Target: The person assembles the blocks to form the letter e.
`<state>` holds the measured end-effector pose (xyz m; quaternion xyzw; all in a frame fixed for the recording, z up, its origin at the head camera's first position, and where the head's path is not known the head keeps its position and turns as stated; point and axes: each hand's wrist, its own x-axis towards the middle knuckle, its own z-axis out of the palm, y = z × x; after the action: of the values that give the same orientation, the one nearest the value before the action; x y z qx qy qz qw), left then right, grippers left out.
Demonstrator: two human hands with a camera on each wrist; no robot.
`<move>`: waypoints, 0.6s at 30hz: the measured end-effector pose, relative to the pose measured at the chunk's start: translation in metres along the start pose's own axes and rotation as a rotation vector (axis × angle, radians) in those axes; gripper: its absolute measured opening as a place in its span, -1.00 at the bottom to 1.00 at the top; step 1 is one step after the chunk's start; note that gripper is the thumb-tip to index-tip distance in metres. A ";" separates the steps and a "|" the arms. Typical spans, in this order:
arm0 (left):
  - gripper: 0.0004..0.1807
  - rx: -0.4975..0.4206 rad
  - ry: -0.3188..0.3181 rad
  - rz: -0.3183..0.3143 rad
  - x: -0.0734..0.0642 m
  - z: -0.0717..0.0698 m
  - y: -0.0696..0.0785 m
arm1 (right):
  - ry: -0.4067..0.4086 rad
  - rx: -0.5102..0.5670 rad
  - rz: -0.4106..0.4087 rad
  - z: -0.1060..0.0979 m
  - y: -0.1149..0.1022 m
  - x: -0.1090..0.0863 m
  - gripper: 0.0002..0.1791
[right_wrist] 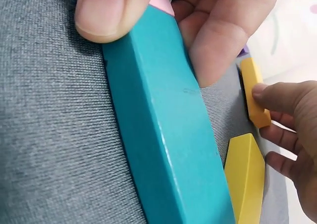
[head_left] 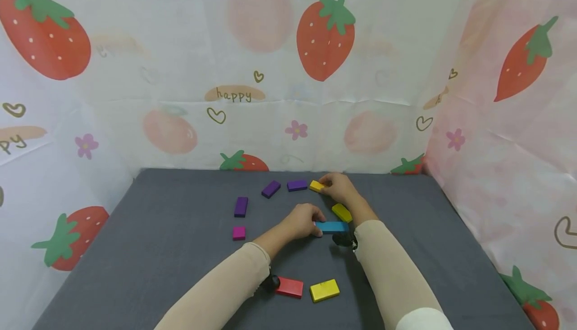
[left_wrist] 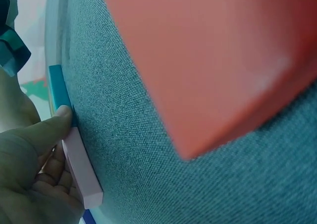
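Observation:
My left hand (head_left: 301, 221) pinches a blue block (head_left: 333, 228) near its left end, thumb on the near side and fingers on the far side. A pink block (left_wrist: 82, 167) lines up end to end with the blue one in the left wrist view, by the palm, and is mostly hidden by the hand from above. Farther back, my right hand (head_left: 340, 188) holds an orange-yellow block (head_left: 316, 186) between thumb and fingers, low at the tabletop. Close to the right wrist lies a yellow block (head_left: 341, 213).
Two purple blocks (head_left: 271, 189) (head_left: 297, 186), another purple block (head_left: 241, 207) and a magenta block (head_left: 239, 233) curve along the left of the grey table (head_left: 158, 250). Nearer me lie a red block (head_left: 289, 287) and a yellow block (head_left: 324, 290). Strawberry-print cloth (head_left: 279, 69) walls the back and sides.

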<state>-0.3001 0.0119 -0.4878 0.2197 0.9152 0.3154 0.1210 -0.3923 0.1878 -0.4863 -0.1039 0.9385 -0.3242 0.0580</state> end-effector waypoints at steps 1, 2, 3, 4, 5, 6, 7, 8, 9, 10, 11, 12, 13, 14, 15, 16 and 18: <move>-0.70 0.001 0.001 0.002 0.000 0.000 0.000 | 0.000 0.002 -0.002 0.000 0.000 -0.001 -0.63; -0.70 -0.001 0.002 0.002 0.000 0.001 0.000 | 0.002 0.008 -0.003 0.000 -0.001 -0.002 -0.63; -0.70 -0.002 0.002 0.002 -0.001 0.001 0.000 | 0.003 0.012 -0.006 0.000 -0.002 -0.003 -0.64; -0.70 -0.007 0.002 0.001 -0.001 0.001 0.001 | 0.004 0.020 -0.006 -0.001 -0.002 -0.004 -0.64; -0.70 -0.009 0.001 0.000 -0.001 0.001 0.001 | 0.003 0.026 -0.006 -0.001 -0.003 -0.005 -0.64; -0.69 -0.009 0.000 -0.003 -0.001 0.001 0.002 | 0.003 0.030 -0.006 -0.001 -0.003 -0.007 -0.64; -0.69 -0.011 0.000 -0.005 -0.001 0.001 0.002 | 0.003 0.032 -0.007 -0.001 -0.004 -0.008 -0.64; -0.69 -0.013 0.000 -0.006 -0.002 0.001 0.002 | 0.004 0.031 -0.008 -0.001 -0.005 -0.009 -0.64; -0.69 -0.012 0.000 -0.007 -0.002 0.000 0.002 | 0.003 0.026 -0.009 -0.002 -0.005 -0.010 -0.64; -0.69 -0.012 0.000 -0.007 -0.002 0.000 0.003 | 0.006 0.023 -0.008 -0.001 -0.005 -0.012 -0.64; -0.68 -0.009 0.000 -0.006 -0.002 0.000 0.003 | 0.007 0.016 -0.012 -0.001 -0.006 -0.013 -0.64; -0.68 -0.009 0.000 -0.004 -0.003 0.000 0.003 | 0.009 0.013 -0.015 -0.002 -0.006 -0.014 -0.64; -0.68 -0.009 0.000 -0.003 -0.003 0.000 0.003 | 0.010 0.012 -0.018 -0.002 -0.006 -0.015 -0.64; -0.68 -0.007 0.000 -0.001 -0.003 0.000 0.003 | 0.009 0.011 -0.022 -0.002 -0.006 -0.016 -0.64; -0.68 -0.005 0.000 -0.001 -0.003 0.000 0.003 | 0.007 0.011 -0.023 -0.002 -0.006 -0.017 -0.64; -0.68 -0.004 0.000 0.000 -0.003 -0.001 0.004 | 0.005 0.013 -0.026 -0.002 -0.007 -0.018 -0.64; -0.68 -0.004 0.000 -0.001 -0.004 -0.001 0.004 | -0.003 0.018 -0.023 -0.003 -0.007 -0.020 -0.64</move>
<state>-0.2959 0.0128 -0.4839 0.2192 0.9147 0.3169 0.1217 -0.3720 0.1891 -0.4790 -0.1147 0.9341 -0.3332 0.0568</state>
